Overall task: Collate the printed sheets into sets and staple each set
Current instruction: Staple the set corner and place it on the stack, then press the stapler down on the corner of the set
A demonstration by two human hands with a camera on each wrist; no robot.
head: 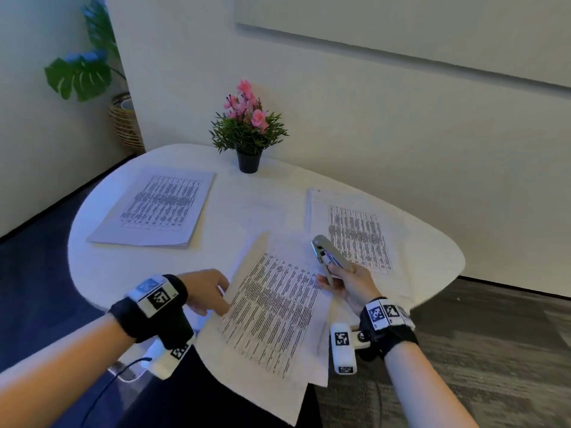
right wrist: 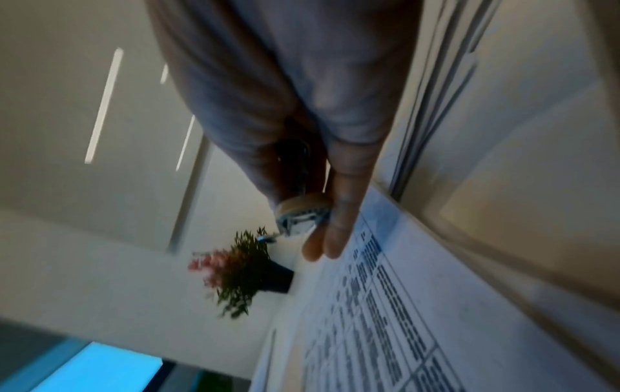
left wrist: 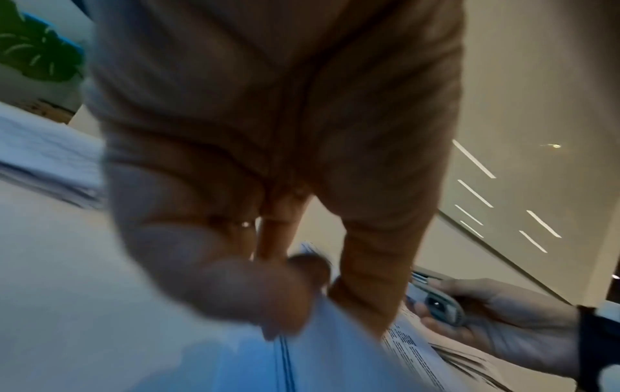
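Pinching the left edge of the near set of sheets [head: 272, 307], the left hand [head: 207, 291] holds it half-lifted off the counter [head: 102, 267], overhanging the near rim. The right hand [head: 355, 285] curls its grip round the stapler [head: 330, 256], nose tilted up beside the set's far right corner.

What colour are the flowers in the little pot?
Pink flowers, above green leaves; clearest in the head view.

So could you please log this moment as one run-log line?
left hand: pinches sheet set | right hand: holds stapler off table | stapling: not yet
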